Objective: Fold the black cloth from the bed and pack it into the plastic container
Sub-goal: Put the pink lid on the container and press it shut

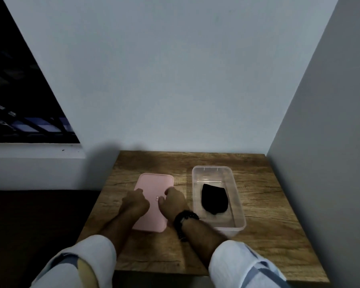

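Observation:
The folded black cloth lies inside the clear plastic container on the right part of the wooden table. A pink lid lies flat on the table to the container's left. My left hand rests on the lid's left side with fingers curled down. My right hand, with a dark beaded bracelet on its wrist, rests on the lid's right side, fingers curled at the edge. Whether either hand grips the lid or only touches it is unclear.
The wooden table stands in a corner, with a pale wall behind and a grey wall close on the right. A dark bed surface lies to the left, below a dark window.

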